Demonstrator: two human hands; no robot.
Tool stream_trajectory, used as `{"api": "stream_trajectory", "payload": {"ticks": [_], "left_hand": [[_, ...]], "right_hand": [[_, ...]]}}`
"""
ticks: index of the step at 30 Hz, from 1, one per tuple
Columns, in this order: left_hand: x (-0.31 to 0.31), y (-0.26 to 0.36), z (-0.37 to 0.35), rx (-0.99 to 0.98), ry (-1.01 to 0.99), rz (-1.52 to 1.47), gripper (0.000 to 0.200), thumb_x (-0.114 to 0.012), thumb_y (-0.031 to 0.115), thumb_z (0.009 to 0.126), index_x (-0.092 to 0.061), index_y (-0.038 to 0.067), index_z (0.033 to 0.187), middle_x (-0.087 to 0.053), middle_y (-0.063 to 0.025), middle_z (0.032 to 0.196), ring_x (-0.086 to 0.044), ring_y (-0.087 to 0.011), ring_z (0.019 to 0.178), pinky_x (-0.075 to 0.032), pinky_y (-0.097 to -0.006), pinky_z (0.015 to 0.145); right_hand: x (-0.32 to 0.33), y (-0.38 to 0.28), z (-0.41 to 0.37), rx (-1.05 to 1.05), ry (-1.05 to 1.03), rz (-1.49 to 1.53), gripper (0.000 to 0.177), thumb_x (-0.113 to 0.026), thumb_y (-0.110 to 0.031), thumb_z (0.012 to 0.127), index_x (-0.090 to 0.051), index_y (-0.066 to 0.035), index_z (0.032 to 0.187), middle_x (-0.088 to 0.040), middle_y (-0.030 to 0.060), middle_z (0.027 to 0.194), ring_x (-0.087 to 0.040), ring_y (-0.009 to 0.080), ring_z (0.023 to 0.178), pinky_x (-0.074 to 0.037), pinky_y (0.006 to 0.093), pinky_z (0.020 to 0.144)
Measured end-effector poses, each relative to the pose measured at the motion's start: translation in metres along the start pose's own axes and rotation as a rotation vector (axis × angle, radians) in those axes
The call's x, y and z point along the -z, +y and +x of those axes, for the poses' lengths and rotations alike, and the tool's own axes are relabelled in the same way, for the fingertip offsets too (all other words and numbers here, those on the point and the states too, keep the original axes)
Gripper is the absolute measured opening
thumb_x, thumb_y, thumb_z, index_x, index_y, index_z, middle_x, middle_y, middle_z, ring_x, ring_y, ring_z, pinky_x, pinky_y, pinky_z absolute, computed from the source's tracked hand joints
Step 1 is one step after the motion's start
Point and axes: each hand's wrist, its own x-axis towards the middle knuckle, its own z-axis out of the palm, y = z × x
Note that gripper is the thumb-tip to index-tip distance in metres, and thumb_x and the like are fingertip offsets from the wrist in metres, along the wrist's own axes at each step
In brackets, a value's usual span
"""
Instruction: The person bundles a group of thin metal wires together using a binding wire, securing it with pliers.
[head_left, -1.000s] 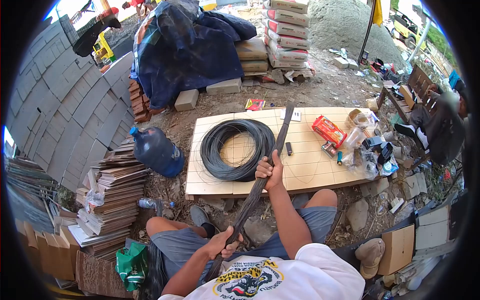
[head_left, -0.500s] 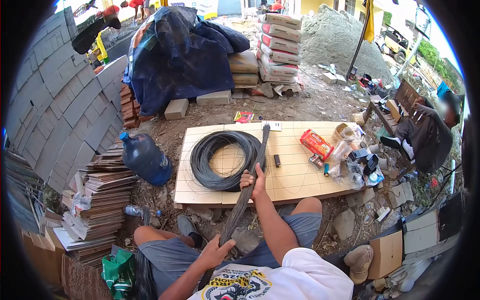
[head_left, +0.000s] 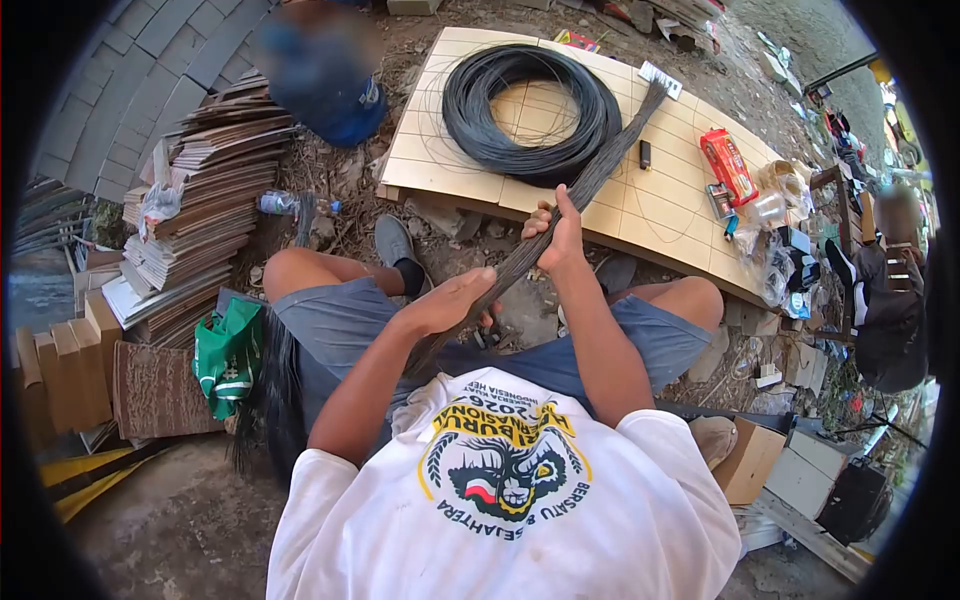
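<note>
A long bundle of thin dark wires (head_left: 515,262) slants across my lap, its far end lying over the table. My right hand (head_left: 562,235) is wrapped round the middle of the bundle, thumb pointing up. Lower down, my left hand (head_left: 450,303) closes round the same bundle near my lap, its fingers partly hidden beneath. A small dark object (head_left: 487,338) shows just below the left fingertips; I cannot make out its kind. Past my hands, a large coil of dark wire (head_left: 470,115) lies on the tiled tabletop (head_left: 425,150), close to the bundle.
On the table lie a black lighter (head_left: 645,154), a red biscuit packet (head_left: 728,165) and plastic bags (head_left: 775,268). Stacked boards (head_left: 205,200), a green bag (head_left: 228,355) and more dark strands (head_left: 280,390) are at my left. Another person (head_left: 890,310) sits at the far right.
The view has tilted down, and the table now sits higher and slanted in it. Both hands still hold the wire bundle, which lies at a flatter slant.
</note>
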Motion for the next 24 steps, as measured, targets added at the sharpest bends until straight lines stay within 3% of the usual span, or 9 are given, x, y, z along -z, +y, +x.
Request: {"api": "stream_trajectory", "payload": {"ticks": [2, 6, 8, 12, 16, 19, 21, 22, 24], "left_hand": [[0.024, -0.016, -0.015, 0.028, -0.069, -0.290, 0.076, -0.023, 0.059, 0.103, -0.034, -0.001, 0.149, -0.064, -0.0132, 0.114, -0.063, -0.0168, 0.096, -0.048, -0.0304, 0.091], [0.032, -0.038, -0.030, 0.049, -0.093, -0.377, 0.063, -0.036, 0.048, 0.105, -0.047, -0.003, 0.139, -0.065, -0.0156, 0.116, -0.066, -0.0187, 0.095, -0.053, -0.0323, 0.087], [0.021, -0.041, -0.027, 0.097, -0.137, -0.468, 0.054, -0.041, 0.044, 0.104, -0.055, -0.002, 0.128, -0.068, -0.0136, 0.105, -0.069, -0.0179, 0.085, -0.059, -0.0309, 0.076], [0.018, -0.034, -0.016, 0.190, -0.180, -0.478, 0.053, -0.039, 0.046, 0.104, -0.058, -0.001, 0.119, -0.068, -0.0087, 0.090, -0.069, -0.0160, 0.072, -0.059, -0.0276, 0.061], [0.016, -0.015, 0.000, 0.221, -0.241, -0.488, 0.054, -0.039, 0.048, 0.104, -0.058, 0.000, 0.118, -0.068, -0.0090, 0.090, -0.069, -0.0160, 0.072, -0.060, -0.0282, 0.061], [0.007, -0.002, 0.013, 0.281, -0.180, -0.415, 0.056, -0.042, 0.051, 0.102, -0.057, -0.001, 0.118, -0.068, -0.0100, 0.088, -0.069, -0.0153, 0.071, -0.059, -0.0276, 0.063], [-0.001, 0.006, 0.021, 0.133, 0.023, 0.060, 0.060, -0.047, 0.054, 0.100, -0.058, -0.002, 0.115, -0.067, -0.0109, 0.082, -0.069, -0.0148, 0.074, -0.056, -0.0279, 0.065], [-0.002, 0.010, 0.022, 0.102, 0.111, 0.423, 0.061, -0.052, 0.055, 0.096, -0.060, -0.003, 0.114, -0.068, -0.0158, 0.079, -0.071, -0.0224, 0.077, -0.053, -0.0351, 0.069], [-0.017, 0.020, 0.022, -0.010, 0.243, 0.582, 0.058, -0.052, 0.052, 0.097, -0.060, -0.002, 0.114, -0.068, -0.0191, 0.082, -0.070, -0.0291, 0.079, -0.052, -0.0396, 0.071]], "right_hand": [[-0.002, -0.003, 0.001, -0.026, -0.029, -0.005, 0.046, -0.068, -0.055, 0.087, -0.052, -0.014, 0.073, -0.040, -0.0072, 0.053, -0.040, 0.0078, 0.045, -0.036, 0.0256, 0.048], [0.002, -0.004, 0.007, -0.054, -0.039, -0.030, 0.044, -0.069, -0.052, 0.087, -0.053, -0.014, 0.073, -0.039, -0.0075, 0.052, -0.038, 0.0072, 0.043, -0.035, 0.0245, 0.046], [0.004, -0.005, 0.009, -0.046, -0.039, -0.023, 0.043, -0.070, -0.050, 0.087, -0.053, -0.013, 0.073, -0.039, -0.0074, 0.051, -0.038, 0.0072, 0.043, -0.034, 0.0243, 0.044], [0.006, -0.004, 0.008, -0.040, -0.012, -0.016, 0.042, -0.071, -0.049, 0.087, -0.053, -0.014, 0.073, -0.038, -0.0075, 0.051, -0.038, 0.0073, 0.043, -0.034, 0.0243, 0.044], [0.004, -0.003, 0.008, -0.030, 0.000, -0.026, 0.042, -0.071, -0.048, 0.087, -0.052, -0.014, 0.072, -0.038, -0.0075, 0.050, -0.038, 0.0074, 0.042, -0.034, 0.0244, 0.043], [0.002, 0.000, 0.006, -0.007, 0.023, -0.031, 0.042, -0.071, -0.048, 0.087, -0.051, -0.014, 0.072, -0.038, -0.0074, 0.050, -0.038, 0.0076, 0.041, -0.034, 0.0248, 0.043], [-0.002, -0.001, 0.005, 0.013, 0.042, -0.032, 0.042, -0.071, -0.048, 0.087, -0.050, -0.014, 0.072, -0.038, -0.0074, 0.050, -0.038, 0.0076, 0.041, -0.035, 0.0250, 0.043], [-0.003, 0.000, 0.004, 0.024, 0.056, -0.036, 0.042, -0.071, -0.048, 0.087, -0.050, -0.014, 0.073, -0.038, -0.0073, 0.050, -0.038, 0.0077, 0.041, -0.035, 0.0252, 0.043], [-0.002, 0.001, 0.004, 0.021, 0.063, -0.037, 0.042, -0.071, -0.048, 0.087, -0.049, -0.015, 0.074, -0.039, -0.0070, 0.051, -0.039, 0.0080, 0.041, -0.035, 0.0256, 0.042]]}}
